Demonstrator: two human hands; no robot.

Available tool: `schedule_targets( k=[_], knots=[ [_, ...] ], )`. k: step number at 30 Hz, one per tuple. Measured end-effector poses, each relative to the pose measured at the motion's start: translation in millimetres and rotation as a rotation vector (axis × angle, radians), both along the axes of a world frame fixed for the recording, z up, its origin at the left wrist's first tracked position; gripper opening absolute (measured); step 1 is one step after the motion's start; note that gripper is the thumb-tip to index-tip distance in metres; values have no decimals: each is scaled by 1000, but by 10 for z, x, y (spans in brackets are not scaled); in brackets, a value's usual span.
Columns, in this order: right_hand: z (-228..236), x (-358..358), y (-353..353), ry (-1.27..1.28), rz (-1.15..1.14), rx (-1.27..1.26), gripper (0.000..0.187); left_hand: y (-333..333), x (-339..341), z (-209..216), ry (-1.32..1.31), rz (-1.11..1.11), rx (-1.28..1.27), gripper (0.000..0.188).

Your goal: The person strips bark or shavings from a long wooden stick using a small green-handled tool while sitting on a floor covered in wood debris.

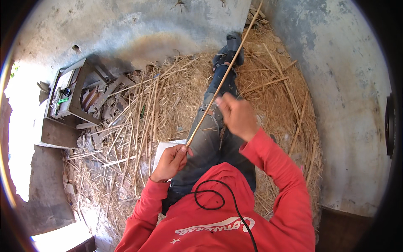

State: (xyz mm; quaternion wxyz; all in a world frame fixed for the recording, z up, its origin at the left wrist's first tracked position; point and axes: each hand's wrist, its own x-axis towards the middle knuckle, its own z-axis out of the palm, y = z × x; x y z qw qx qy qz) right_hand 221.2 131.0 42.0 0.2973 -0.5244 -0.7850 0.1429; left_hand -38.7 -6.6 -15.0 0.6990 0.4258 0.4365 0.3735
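Observation:
A long, thin light-brown stick (221, 84), perhaps cane or split bamboo, slants from my lap past my feet toward the far wall. My left hand (168, 163) pinches its near end between thumb and fingers, above my thigh. Farther up, my right hand (239, 117) is closed, with its thumb side at the stick. Slightly blurred, it may also hold a small tool, but I cannot make that out. My legs (216, 119) in worn dark jeans stretch forward beneath the stick, dark sandals (233, 44) at the far end.
Straw and loose stalks (180, 90) cover the floor, with longer strips (147, 117) at the left. A worn wooden frame (77, 90) holding small items stands by the left opening. Bare plaster walls (336, 84) close in ahead and right. A black cable (233, 197) lies over my red hoodie.

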Motion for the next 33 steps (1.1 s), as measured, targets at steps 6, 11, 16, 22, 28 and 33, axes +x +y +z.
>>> schedule_targets(
  k=[6,11,16,22,28,33],
  knots=[
    [-142,-216,-360,-28,176,-28,44,70,70,58,-89,36,-70,37],
    [-84,-206,-251,77,105,-98,45,112,161,116,-99,52,-77,38],
    [-108,-298,-478,-83,258,-39,42,140,160,69,-139,40,-60,39],
    [-215,-259,-437,80,236,-94,46,156,262,70,-199,69,-92,39],
    [-137,-75,-42,106,96,-59,46,117,202,59,-371,-11,-268,38],
    [-220,-214,-371,-10,274,59,45,159,125,-44,-646,-69,-415,36]
  ],
)
